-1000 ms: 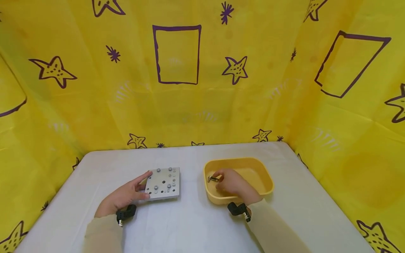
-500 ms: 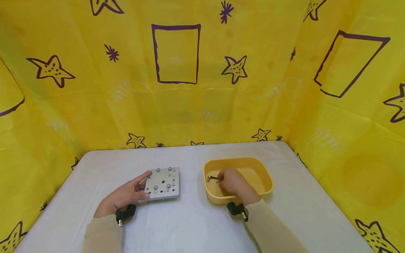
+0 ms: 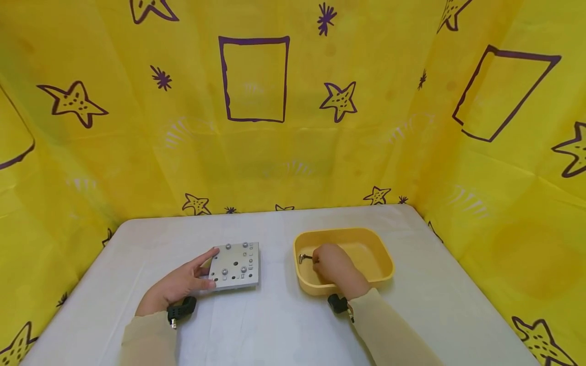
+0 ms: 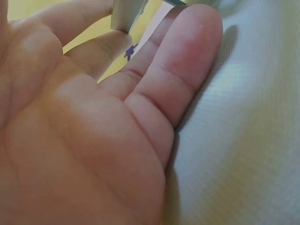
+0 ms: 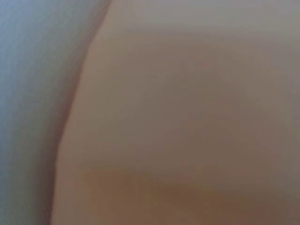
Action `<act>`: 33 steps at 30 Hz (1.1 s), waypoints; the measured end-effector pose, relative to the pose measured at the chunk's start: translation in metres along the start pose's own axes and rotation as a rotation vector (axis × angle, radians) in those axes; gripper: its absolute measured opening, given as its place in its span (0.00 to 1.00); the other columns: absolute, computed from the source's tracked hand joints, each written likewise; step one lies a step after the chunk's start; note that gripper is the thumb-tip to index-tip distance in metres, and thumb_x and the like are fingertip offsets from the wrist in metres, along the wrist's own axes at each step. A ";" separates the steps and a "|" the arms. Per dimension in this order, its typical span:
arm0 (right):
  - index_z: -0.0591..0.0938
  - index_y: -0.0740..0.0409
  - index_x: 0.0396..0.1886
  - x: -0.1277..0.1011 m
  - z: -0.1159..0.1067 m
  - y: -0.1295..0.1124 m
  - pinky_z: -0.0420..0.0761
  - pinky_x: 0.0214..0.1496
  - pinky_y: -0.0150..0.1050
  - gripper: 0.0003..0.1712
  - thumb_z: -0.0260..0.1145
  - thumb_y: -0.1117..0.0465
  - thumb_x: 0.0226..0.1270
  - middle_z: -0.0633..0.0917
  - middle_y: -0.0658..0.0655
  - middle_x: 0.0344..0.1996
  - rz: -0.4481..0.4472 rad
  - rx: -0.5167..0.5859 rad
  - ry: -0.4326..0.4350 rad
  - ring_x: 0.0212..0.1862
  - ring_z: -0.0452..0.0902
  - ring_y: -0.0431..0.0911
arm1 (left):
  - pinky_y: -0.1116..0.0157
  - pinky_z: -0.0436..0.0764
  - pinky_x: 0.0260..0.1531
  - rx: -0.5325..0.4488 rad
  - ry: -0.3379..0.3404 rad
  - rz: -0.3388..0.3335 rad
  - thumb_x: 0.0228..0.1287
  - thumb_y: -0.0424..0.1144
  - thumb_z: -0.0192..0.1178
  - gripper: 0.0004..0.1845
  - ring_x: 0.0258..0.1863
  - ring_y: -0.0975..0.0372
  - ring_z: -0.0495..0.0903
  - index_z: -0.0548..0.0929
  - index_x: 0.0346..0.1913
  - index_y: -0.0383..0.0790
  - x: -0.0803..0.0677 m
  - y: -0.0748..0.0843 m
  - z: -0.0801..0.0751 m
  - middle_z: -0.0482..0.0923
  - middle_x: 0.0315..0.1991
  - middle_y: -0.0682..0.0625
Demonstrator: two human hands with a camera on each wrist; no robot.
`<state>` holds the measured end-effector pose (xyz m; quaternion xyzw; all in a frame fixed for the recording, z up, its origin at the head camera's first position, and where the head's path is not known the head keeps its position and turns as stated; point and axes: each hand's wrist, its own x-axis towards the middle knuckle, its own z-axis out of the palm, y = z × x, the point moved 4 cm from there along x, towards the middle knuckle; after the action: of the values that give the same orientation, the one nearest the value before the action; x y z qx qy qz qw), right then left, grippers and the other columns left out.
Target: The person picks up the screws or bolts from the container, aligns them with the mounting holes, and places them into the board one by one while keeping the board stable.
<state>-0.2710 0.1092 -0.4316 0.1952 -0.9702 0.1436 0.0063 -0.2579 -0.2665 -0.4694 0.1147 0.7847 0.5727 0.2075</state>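
A square grey metal plate (image 3: 235, 265) with holes and a few screws lies on the white table (image 3: 274, 325), left of centre. My left hand (image 3: 180, 283) holds its left edge, index finger along the upper corner and thumb at the lower corner. In the left wrist view, a corner of the plate (image 4: 126, 14) shows between the fingers (image 4: 187, 61). My right hand (image 3: 336, 267) is inside a yellow tub (image 3: 389, 264) and pinches a small bent metal part (image 3: 303, 258) near the tub's left wall. The right wrist view is a blur of skin.
Yellow cloth walls with purple stars (image 3: 341, 99) close in the table on the left, back and right. A black wrist camera (image 3: 182, 309) sits on each sleeve. The hand hides much of the tub's floor.
The right hand has shifted slightly inside the tub, and the metal part it pinches sits a little further left. The left hand and plate have not moved.
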 end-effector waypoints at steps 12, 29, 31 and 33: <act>0.86 0.59 0.41 -0.002 -0.004 0.013 0.77 0.46 0.45 0.10 0.64 0.70 0.61 0.84 0.51 0.34 0.158 0.167 0.021 0.36 0.76 0.46 | 0.62 0.73 0.53 -0.012 0.012 0.005 0.56 0.35 0.74 0.54 0.58 0.49 0.74 0.51 0.80 0.45 -0.002 -0.001 0.003 0.68 0.65 0.32; 0.82 0.64 0.56 0.002 -0.034 0.037 0.76 0.55 0.44 0.20 0.65 0.72 0.64 0.81 0.64 0.52 0.393 1.088 0.174 0.49 0.78 0.53 | 0.59 0.72 0.56 0.011 -0.004 0.030 0.58 0.35 0.73 0.53 0.61 0.47 0.72 0.50 0.80 0.43 -0.002 0.001 0.002 0.67 0.66 0.31; 0.82 0.64 0.57 0.007 -0.037 0.034 0.78 0.52 0.42 0.20 0.64 0.74 0.65 0.81 0.66 0.51 0.379 1.169 0.177 0.49 0.78 0.54 | 0.58 0.71 0.56 0.020 -0.005 0.031 0.58 0.35 0.73 0.53 0.61 0.47 0.72 0.50 0.80 0.43 -0.003 0.002 0.002 0.67 0.66 0.31; 0.81 0.65 0.57 0.011 -0.040 0.030 0.79 0.49 0.41 0.20 0.63 0.75 0.64 0.81 0.67 0.50 0.372 1.250 0.182 0.49 0.79 0.57 | 0.55 0.70 0.58 0.035 -0.002 0.032 0.58 0.36 0.73 0.53 0.61 0.47 0.72 0.50 0.80 0.43 -0.003 0.003 0.001 0.67 0.66 0.31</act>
<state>-0.2949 0.1428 -0.4007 -0.0218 -0.7170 0.6949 -0.0513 -0.2548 -0.2656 -0.4659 0.1312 0.7926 0.5619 0.1970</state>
